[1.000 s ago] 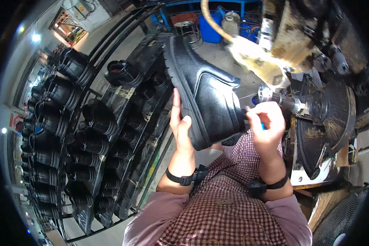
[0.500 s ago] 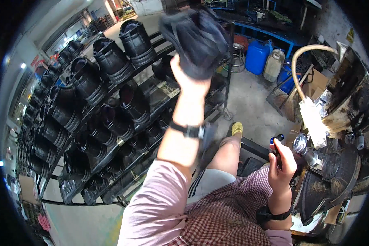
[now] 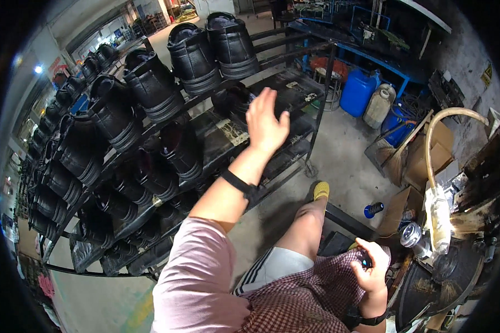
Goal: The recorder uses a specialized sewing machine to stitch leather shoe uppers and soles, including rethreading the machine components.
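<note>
My left hand [image 3: 266, 126] reaches up over the shoe rack with its fingers stretched out and nothing in it. Just above and left of it, a black boot [image 3: 231, 47] stands on the top shelf beside another black boot [image 3: 191, 61]. Behind the fingers, a dark boot [image 3: 231, 101] lies on a lower shelf, partly covered. At my lap, beside the checked apron [image 3: 339, 277], my right hand [image 3: 372, 270] is curled with thumb and fingers around something small and dark with a bluish glint. Its kind cannot be made out.
The black metal rack [image 3: 283, 54] carries rows of boots on several levels to the left. On the right are a machine with a lit lamp [image 3: 439, 222], a dark thread spool [image 3: 374, 210], cardboard boxes [image 3: 432, 152], a broom [image 3: 394, 164] and blue jugs [image 3: 358, 93].
The boot that my left hand held in the air is now on the top shelf, and that hand has let go and come down. My right hand has dropped toward my lap.
</note>
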{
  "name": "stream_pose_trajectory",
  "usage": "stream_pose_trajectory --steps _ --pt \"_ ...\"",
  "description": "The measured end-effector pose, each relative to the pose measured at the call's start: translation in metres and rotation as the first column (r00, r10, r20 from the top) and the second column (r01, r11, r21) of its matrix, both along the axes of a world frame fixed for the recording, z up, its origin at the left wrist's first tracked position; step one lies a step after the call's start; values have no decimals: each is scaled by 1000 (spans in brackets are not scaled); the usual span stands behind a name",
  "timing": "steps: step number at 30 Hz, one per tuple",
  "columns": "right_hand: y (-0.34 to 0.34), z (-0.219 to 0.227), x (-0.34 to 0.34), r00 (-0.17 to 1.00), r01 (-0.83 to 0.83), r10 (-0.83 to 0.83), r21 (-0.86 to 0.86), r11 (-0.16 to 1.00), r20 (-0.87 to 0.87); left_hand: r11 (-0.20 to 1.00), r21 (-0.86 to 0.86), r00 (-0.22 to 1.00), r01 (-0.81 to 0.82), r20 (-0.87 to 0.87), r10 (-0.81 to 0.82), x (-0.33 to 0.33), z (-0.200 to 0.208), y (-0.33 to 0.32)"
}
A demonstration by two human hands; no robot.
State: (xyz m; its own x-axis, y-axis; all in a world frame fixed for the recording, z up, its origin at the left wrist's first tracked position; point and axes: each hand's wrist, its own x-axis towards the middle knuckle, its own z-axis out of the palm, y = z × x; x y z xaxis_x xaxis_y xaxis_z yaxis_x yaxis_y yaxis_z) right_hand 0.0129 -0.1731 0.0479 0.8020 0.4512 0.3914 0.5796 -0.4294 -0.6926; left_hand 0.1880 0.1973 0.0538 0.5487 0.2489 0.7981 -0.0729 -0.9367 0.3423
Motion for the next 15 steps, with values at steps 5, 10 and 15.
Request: stream_pose_trajectory --steps 5,10,15 --pt "2 -15 2 994 50 -50 1 999 -98 942 241 916 -236 -269 298 17 -11 65" --pt "4 -17 -1 997 33 -34 -20 999 -65 993 -1 991 -118 -71 118 2 1 87" --pt "0 -17 -6 996 43 -44 -13 999 -77 793 -529 926 304 359 -116 -56 22 100"
